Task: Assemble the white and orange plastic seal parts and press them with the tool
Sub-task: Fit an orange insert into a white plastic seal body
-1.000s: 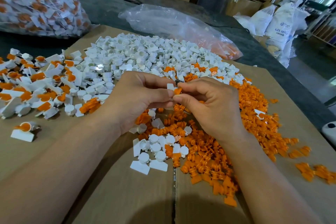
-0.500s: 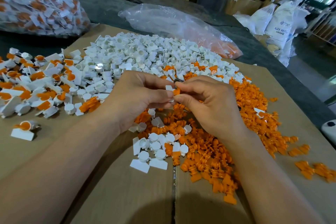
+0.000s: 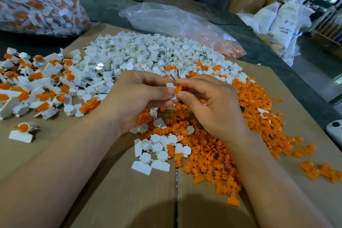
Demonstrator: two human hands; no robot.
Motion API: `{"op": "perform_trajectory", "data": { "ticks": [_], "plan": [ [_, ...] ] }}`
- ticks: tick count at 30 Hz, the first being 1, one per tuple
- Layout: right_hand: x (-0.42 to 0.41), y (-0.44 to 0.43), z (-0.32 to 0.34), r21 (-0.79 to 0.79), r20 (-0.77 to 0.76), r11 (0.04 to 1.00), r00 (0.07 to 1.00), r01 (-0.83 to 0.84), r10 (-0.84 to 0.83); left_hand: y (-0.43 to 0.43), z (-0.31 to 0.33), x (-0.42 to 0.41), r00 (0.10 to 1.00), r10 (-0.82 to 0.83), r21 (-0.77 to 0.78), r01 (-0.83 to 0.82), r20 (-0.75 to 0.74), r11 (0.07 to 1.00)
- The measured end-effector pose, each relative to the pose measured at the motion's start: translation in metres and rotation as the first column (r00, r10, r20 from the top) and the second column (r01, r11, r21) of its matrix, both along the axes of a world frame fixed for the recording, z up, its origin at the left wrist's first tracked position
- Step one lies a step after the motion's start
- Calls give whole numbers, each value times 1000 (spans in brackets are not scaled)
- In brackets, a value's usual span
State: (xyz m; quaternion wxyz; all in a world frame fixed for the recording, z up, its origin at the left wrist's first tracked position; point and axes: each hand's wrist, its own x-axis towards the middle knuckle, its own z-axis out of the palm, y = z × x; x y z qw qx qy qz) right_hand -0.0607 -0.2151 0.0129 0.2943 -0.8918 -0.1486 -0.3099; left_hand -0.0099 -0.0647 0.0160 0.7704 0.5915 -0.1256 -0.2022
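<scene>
A white seal part (image 3: 171, 90) is pinched between the thumb and curled fingers of the left hand (image 3: 137, 98), above a flattened cardboard sheet (image 3: 118, 200). An orange seal part (image 3: 178, 88) is pinched by the fingertips of the right hand (image 3: 214, 105) and held against the white one. A heap of loose white parts (image 3: 148, 55) is seen behind, orange parts (image 3: 255, 116) at right, and assembled seals (image 3: 37, 85) at left.

Seal parts (image 3: 171, 88) between fingers (image 3: 162, 94) (white, orange)
</scene>
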Motion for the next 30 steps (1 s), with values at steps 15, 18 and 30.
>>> {"op": "perform_trajectory", "data": {
  "ticks": [15,18,30],
  "plan": [
    [1,1,-3,8,87,1000,996,7,-8,2,2,0,999,-15,-31,14,-35,999],
    [2,0,-1,73,96,997,994,39,-46,2,2,0,999,-20,-43,18,-44,999],
    [1,0,-1,25,49,998,997,51,-52,1,0,-1,1000,-2,-34,3,31,999]
  ]
}}
